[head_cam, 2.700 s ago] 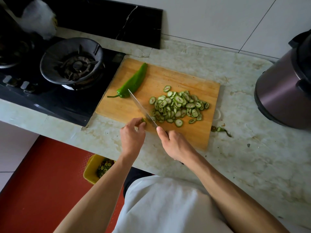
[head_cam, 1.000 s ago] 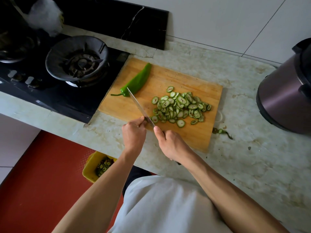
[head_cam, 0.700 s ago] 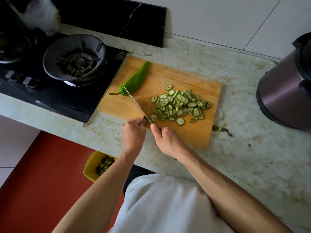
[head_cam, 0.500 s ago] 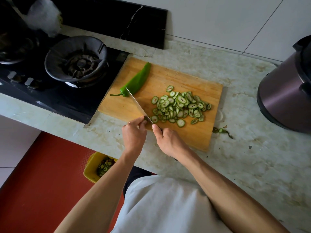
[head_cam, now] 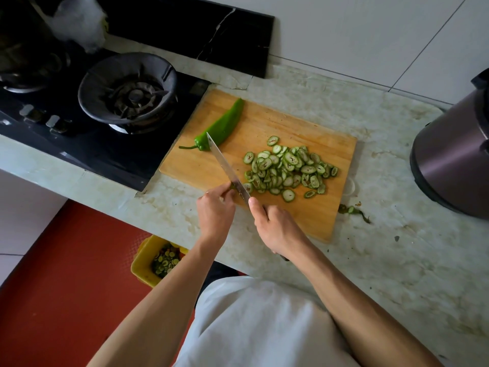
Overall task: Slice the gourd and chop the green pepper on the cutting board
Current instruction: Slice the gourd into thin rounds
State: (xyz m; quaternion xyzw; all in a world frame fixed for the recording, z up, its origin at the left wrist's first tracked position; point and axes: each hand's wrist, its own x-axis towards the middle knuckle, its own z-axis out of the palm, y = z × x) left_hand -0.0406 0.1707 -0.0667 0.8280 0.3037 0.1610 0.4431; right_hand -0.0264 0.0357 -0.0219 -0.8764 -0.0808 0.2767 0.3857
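Observation:
A wooden cutting board [head_cam: 299, 128] lies on the marble counter. A pile of thin green gourd slices [head_cam: 287, 169] covers its right half. A whole green pepper [head_cam: 221, 127] lies at the board's far left corner. My right hand [head_cam: 277, 229] grips the handle of a knife [head_cam: 227, 168], whose blade runs across the board towards the pepper's stem. My left hand [head_cam: 215, 210] pinches a small green end piece of gourd [head_cam: 233, 185] against the blade at the board's near edge; most of that piece is hidden by my fingers.
A black gas stove [head_cam: 127, 96] sits left of the board. A dark purple cooker [head_cam: 455, 157] stands at the right. Green scraps [head_cam: 353, 210] lie on the counter [head_cam: 397, 260] beside the board. A yellow bin [head_cam: 148, 258] with peelings sits on the red floor below.
Both hands and the knife have stayed at the board's near edge with only small shifts; the slice pile and the pepper have not moved.

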